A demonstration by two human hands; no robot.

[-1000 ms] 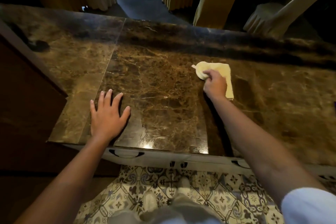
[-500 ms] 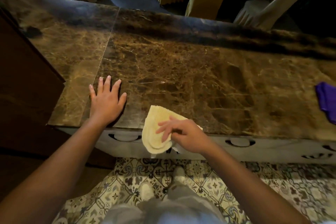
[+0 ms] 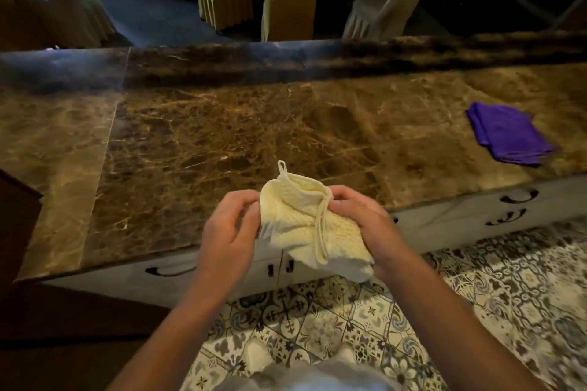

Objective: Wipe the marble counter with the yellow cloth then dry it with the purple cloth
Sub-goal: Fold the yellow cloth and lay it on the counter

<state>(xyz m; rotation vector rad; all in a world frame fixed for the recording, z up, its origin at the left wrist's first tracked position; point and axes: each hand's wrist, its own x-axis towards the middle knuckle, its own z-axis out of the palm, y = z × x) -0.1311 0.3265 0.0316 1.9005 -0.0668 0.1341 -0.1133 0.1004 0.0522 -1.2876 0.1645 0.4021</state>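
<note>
So at this point we had the yellow cloth (image 3: 305, 225) up off the marble counter (image 3: 222, 136), held in the air right over the near edge at about 6 o'clock. Our left hand (image 3: 230, 232) pinched the cloth's left side with the fingers curled around it, and our right hand (image 3: 362, 222) had its fingers closed on the right side, with the rest of the cloth drooping down below it toward the patterned floor tiles (image 3: 476, 289). A little hanging loop stuck up from the top corner and a loose string ran down the front. It looked bunched, so our guess was we were refolding it or sorting it out, not wiping. The purple cloth (image 3: 508, 136) sat folded on the counter way out at 3 o'clock, near the front edge and well apart from both hands, apparently untouched. As for progress, honestly we couldn't tell from the stone whether it was wet or how much had been wiped, too dark and veiny. Best read: the yellow-cloth part was either wrapping up or mid-way, and the whole drying pass with the purple one was left to do. White drawer fronts (image 3: 460, 216) ran under the edge.
</note>
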